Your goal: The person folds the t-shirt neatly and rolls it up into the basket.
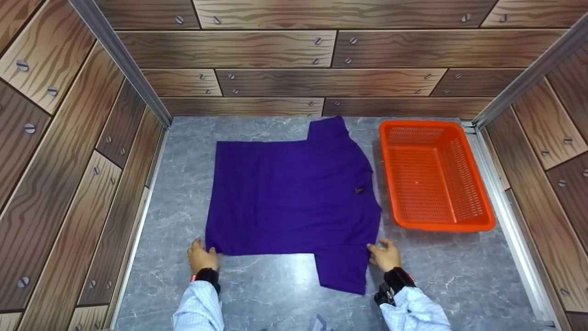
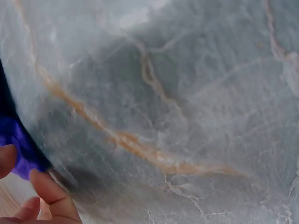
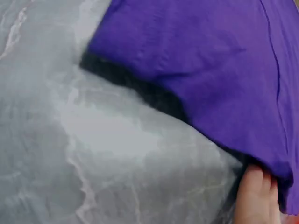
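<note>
A purple short-sleeved T-shirt (image 1: 289, 193) lies spread flat on its side, hem to the left and collar to the right. At the near hem corner is my left hand (image 1: 202, 257), its thumb and finger apart around the cloth (image 2: 18, 149). My right hand (image 1: 385, 255) pinches the shirt's edge where the near sleeve (image 1: 342, 271) meets the shoulder. In the right wrist view, fingers (image 3: 254, 196) reach beneath the purple fabric (image 3: 219, 93), which stands slightly off the surface; the thumb is hidden there.
An orange perforated plastic basket (image 1: 487, 220) stands right of the shirt on the grey marbled surface (image 1: 179, 184). Wood-patterned walls (image 1: 294, 50) rise at the back, left and right. A small pale object (image 1: 318, 323) shows at the front edge.
</note>
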Demonstrator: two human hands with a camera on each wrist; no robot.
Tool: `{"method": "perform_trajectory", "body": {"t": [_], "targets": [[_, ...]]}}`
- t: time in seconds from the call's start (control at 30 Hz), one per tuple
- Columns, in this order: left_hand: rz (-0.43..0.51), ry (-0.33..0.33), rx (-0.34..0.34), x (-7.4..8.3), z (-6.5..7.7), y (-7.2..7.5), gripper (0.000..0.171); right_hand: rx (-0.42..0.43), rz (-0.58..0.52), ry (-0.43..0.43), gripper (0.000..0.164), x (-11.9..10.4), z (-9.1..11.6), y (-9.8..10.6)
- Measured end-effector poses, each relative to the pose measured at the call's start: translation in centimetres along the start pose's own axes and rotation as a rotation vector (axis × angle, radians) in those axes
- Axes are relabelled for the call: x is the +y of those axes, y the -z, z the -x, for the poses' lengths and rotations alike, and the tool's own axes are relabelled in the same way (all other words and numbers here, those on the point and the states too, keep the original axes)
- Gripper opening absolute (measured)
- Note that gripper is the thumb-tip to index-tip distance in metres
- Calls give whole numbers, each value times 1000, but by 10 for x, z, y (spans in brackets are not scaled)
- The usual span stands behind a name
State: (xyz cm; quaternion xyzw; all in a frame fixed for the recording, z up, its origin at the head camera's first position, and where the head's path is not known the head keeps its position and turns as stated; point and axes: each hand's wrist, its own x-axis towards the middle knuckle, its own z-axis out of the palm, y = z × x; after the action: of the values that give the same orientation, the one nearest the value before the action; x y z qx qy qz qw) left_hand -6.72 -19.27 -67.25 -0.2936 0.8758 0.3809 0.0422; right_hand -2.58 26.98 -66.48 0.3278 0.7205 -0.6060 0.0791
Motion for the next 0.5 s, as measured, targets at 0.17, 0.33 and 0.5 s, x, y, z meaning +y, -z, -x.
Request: {"method": "perform_trajectory", "body": {"t": [0.17,0.33,0.5], "targets": [[-7,27,-24,1,-1,6,39,-73,60,-56,40,4,6,-4],[-33,-18,-63,-4,1,10,26,-258,170,15,17,11,13,-3],[-17,-31,-105,-10,3,13,30,-479,318,187,23,19,19,6]]}}
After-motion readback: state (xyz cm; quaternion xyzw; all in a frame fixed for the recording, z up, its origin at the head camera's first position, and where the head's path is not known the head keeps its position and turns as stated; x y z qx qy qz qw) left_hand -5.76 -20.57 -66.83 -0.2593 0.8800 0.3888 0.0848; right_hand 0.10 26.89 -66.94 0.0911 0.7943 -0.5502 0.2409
